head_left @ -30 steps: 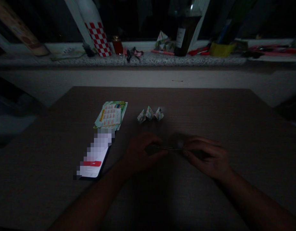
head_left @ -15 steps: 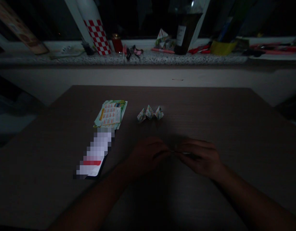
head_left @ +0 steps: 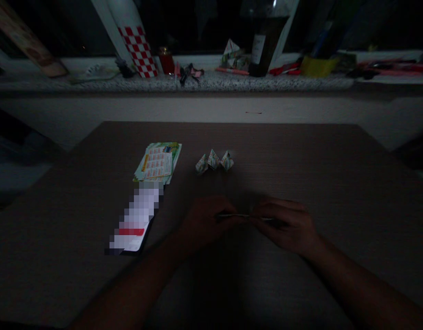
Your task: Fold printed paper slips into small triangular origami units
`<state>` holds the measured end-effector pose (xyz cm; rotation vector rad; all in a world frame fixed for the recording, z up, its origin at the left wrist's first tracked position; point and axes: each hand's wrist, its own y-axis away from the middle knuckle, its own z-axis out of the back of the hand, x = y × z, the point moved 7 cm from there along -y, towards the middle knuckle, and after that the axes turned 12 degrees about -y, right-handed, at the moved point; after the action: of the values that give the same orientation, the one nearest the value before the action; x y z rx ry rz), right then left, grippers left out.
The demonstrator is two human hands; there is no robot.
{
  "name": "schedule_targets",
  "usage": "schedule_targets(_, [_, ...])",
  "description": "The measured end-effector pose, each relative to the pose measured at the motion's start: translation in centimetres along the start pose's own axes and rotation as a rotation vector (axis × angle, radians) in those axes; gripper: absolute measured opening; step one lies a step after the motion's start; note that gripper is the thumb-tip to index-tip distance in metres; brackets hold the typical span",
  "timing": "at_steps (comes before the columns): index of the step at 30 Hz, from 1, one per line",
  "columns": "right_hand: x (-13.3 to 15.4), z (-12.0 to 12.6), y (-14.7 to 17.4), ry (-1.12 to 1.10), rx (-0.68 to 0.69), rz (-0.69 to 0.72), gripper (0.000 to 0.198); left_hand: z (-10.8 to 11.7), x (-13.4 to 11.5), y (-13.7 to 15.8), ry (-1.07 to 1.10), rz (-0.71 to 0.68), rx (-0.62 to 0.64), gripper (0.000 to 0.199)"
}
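Observation:
Between my two hands a thin strip of folded paper (head_left: 234,215) is seen edge-on, low over the table (head_left: 300,151). My left hand (head_left: 207,217) pinches its left part between thumb and fingers. On the other side, my right hand (head_left: 287,222) grips the right end, with fingers pressed together. Most of the paper is hidden by the fingers and the dim light. Beyond the hands stand three small folded paper pieces (head_left: 213,159) in a row, with pointed tops and printed patterns.
To the left lies a stack of printed paper slips (head_left: 158,162). Just in front of it is a phone (head_left: 137,220) with a lit, blurred screen. The granite windowsill (head_left: 228,84) behind holds a red-checked bottle (head_left: 140,52), a dark bottle (head_left: 261,50) and assorted small items.
My left fingers have shifted slightly, and more of the paper's edge shows beside them. The right hand stays nearly where it was.

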<state>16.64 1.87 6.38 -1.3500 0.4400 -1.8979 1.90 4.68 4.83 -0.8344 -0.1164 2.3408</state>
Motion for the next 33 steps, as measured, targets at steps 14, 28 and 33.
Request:
schedule_targets(14, [0.2, 0.2, -0.1, -0.006, 0.008, -0.048, 0.008, 0.9, 2.1, 0.2, 0.213, 0.230, -0.080, 0.028])
schedule_targets(28, [-0.7, -0.1, 0.0, -0.084, 0.008, -0.078, 0.008, 0.3, 1.7, 0.2, 0.357, 0.172, 0.006, 0.003])
schedule_targets(33, [-1.4, -0.3, 0.1, -0.108, 0.016, -0.120, 0.009, 0.2, 1.6, 0.2, 0.346, 0.198, 0.048, 0.005])
